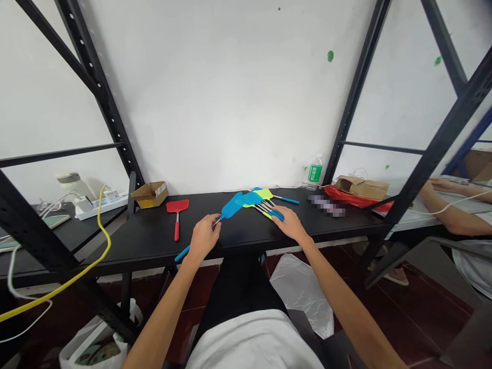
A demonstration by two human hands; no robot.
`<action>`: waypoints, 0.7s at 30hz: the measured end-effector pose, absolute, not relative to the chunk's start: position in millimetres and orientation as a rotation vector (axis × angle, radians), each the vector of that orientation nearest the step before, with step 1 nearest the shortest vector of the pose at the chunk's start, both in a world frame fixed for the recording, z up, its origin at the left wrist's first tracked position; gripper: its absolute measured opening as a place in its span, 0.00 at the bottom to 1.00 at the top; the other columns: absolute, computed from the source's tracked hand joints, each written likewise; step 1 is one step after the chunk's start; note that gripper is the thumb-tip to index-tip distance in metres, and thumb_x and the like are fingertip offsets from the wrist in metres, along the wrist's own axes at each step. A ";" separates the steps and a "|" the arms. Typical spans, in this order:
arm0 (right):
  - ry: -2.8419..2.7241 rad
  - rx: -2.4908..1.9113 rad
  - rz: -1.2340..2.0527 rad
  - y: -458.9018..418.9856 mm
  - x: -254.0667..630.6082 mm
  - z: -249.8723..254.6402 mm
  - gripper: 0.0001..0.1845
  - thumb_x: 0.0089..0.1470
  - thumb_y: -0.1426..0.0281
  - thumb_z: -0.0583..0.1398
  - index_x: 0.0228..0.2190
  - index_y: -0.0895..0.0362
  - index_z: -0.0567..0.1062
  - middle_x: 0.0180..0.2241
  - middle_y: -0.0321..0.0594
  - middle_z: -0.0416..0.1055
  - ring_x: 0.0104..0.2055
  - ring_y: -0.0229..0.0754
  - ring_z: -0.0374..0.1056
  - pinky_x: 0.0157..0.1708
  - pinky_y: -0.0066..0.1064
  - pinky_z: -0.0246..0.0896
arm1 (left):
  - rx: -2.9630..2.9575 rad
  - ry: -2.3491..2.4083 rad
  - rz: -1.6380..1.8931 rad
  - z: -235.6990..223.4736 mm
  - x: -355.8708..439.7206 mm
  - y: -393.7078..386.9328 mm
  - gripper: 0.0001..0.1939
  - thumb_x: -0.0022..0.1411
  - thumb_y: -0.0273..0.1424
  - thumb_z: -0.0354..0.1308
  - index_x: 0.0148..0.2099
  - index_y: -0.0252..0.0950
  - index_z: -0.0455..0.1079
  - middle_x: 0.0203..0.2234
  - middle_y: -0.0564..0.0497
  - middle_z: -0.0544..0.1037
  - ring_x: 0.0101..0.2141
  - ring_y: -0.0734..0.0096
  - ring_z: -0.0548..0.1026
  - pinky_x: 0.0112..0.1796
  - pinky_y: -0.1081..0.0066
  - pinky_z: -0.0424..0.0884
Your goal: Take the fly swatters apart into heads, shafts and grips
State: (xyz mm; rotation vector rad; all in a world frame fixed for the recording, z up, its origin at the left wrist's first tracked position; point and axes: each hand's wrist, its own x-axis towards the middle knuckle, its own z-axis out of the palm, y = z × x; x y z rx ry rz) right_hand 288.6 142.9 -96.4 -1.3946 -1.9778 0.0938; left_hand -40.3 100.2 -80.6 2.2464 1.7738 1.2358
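My left hand [203, 236] is closed around the metal shaft of a blue fly swatter [232, 206]. Its head points up and to the right, and its blue handle sticks out below my wrist. My right hand [289, 222] has its fingers on the blue handle [277, 215] of another fly swatter in a pile. That pile holds several blue and yellow-green swatters, with a yellow-green head [264, 193] at the back. The head in my left hand overlaps the pile's left side. Off to the left, a red fly swatter [177, 206] lies alone with its handle toward me.
On the black table [142, 233] stand an open cardboard box [150, 195] at left and a water bottle [315, 173] at the back right. A brown carton [363, 187] rests on red plastic [338, 193]. Black shelf posts flank the table. A yellow cable [103, 246] crosses the left. Another person's arm [446, 207] shows at right.
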 end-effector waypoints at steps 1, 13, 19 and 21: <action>-1.975 -1.365 0.111 140.1 284.4 -92.4 0.22 0.64 0.63 0.56 0.56 0.57 0.75 0.59 0.47 0.72 0.61 0.52 0.67 0.61 0.43 0.61 | 2.208 1.742 1.292 -77.0 -39.3 99.3 0.14 0.64 0.31 0.55 0.51 0.38 0.74 0.38 0.45 0.80 0.38 0.59 0.79 0.39 0.65 0.71; -2.207 -0.754 0.857 75.7 214.5 -60.0 0.23 0.66 0.56 0.57 0.55 0.54 0.76 0.47 0.44 0.80 0.46 0.47 0.76 0.48 0.38 0.69 | 1.427 0.838 1.471 -42.6 5.5 61.6 0.20 0.61 0.46 0.64 0.46 0.35 0.78 0.27 0.53 0.70 0.31 0.71 0.74 0.40 0.65 0.80; -2.139 -0.567 1.136 56.2 196.4 -54.5 0.23 0.66 0.57 0.58 0.56 0.54 0.75 0.50 0.45 0.76 0.51 0.47 0.73 0.51 0.38 0.67 | 1.263 0.684 1.418 -31.8 19.9 45.8 0.19 0.60 0.46 0.66 0.42 0.34 0.80 0.31 0.49 0.75 0.35 0.70 0.75 0.35 0.74 0.73; -2.066 -0.553 1.203 56.2 193.3 -56.5 0.22 0.66 0.56 0.59 0.54 0.55 0.75 0.50 0.45 0.75 0.51 0.46 0.72 0.50 0.38 0.68 | 1.235 0.674 1.398 -29.8 21.3 42.0 0.20 0.60 0.47 0.66 0.43 0.34 0.80 0.33 0.46 0.78 0.36 0.67 0.77 0.31 0.74 0.72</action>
